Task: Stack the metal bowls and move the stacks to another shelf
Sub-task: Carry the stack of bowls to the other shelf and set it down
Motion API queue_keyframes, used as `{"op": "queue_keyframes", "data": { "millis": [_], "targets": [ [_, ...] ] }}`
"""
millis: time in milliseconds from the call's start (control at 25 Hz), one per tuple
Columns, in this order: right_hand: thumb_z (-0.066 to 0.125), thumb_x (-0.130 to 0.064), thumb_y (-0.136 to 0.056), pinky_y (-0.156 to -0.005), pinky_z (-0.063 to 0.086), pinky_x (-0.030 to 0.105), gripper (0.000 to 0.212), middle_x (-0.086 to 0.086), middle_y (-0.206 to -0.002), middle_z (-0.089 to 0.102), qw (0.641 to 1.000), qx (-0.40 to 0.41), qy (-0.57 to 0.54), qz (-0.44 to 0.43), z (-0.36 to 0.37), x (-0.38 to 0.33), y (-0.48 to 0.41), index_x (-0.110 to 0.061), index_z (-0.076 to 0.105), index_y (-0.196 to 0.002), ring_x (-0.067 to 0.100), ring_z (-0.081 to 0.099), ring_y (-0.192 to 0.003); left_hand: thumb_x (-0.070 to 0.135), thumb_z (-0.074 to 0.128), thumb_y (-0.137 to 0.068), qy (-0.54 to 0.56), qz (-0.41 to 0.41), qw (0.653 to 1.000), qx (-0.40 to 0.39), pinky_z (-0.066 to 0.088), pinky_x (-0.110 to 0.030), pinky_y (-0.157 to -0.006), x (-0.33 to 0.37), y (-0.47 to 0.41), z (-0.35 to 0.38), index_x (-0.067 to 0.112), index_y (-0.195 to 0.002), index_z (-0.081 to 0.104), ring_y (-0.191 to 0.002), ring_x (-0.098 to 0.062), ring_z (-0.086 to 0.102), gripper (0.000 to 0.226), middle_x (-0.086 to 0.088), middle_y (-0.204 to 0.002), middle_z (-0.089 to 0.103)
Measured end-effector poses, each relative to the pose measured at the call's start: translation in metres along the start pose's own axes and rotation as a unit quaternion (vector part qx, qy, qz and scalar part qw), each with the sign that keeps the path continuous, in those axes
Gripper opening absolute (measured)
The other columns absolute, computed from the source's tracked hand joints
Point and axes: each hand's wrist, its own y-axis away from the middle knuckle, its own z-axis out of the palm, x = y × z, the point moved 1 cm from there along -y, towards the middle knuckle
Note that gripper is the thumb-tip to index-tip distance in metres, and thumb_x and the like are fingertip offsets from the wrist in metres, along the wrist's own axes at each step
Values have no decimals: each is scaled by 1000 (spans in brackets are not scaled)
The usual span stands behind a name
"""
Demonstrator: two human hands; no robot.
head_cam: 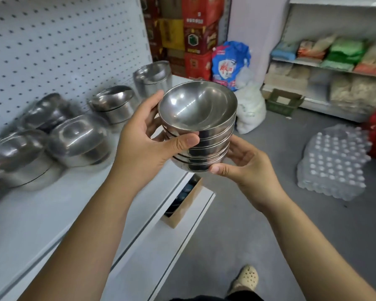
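Just the head view here. The stack of metal bowls (pixel 197 127) is up in the air in the middle of the frame, nested rim-up, maybe five or so deep, held just off the near edge of the white shelf (pixel 52 213).

The left hand (pixel 143 137) grips the stack from its left side, thumb pressed flat across the near wall and fingers curled round the far side. The right hand (pixel 243 164) cups it from below, thumb on the lowest bowl. The rest of those fingers are tucked under and behind, so I can't tell exactly how they lie.

Progress-wise, I'd say this stack is built and lifted but not set down anywhere yet. Plenty is left too: upside-down bowls (pixel 78 140) sit on the left of the shelf, and two shorter nested piles (pixel 115 105) stand farther along in front of the pegboard (pixel 63 40), all a bit blurry.

Far right there's another shelf unit (pixel 313 64) full of bagged goods. It could be where the stack goes, but that's a guess. A plastic-wrapped pack (pixel 332 161) sits on the floor in between.
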Motion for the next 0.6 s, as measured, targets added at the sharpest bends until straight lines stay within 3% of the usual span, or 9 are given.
{"op": "queue_keyframes", "data": {
  "millis": [200, 400, 600],
  "targets": [
    [92, -11, -69, -96, 54, 20, 81, -3, -134, 71, 997, 63, 25, -28, -122, -16, -33, -12, 60, -143, 14, 66, -123, 53, 99, -55, 39, 22, 997, -56, 53, -19, -97, -8, -77, 113, 30, -148, 53, -134, -6, 59, 106, 14, -144, 64],
    [91, -6, -69, -96, 54, 23, 81, 2, -135, 70, 990, 124, 50, -40, -239, -31, -53, -9, 59, -143, 18, 66, -123, 46, 99, -58, 72, 35, 990, -117, 54, -30, -106, -19, -142, 230, 30, -148, 52, -133, -3, 59, 103, 17, -141, 65],
    [89, -7, -69, -95, 53, 18, 75, -5, -132, 72, 978, 197, 59, -21, -322, -37, -60, -17, 61, -138, 9, 67, -121, 31, 96, -60, 117, 27, 976, -182, 53, -25, -103, -33, -194, 325, 23, -147, 52, -132, -6, 61, 98, 6, -142, 66]
  ]
}}
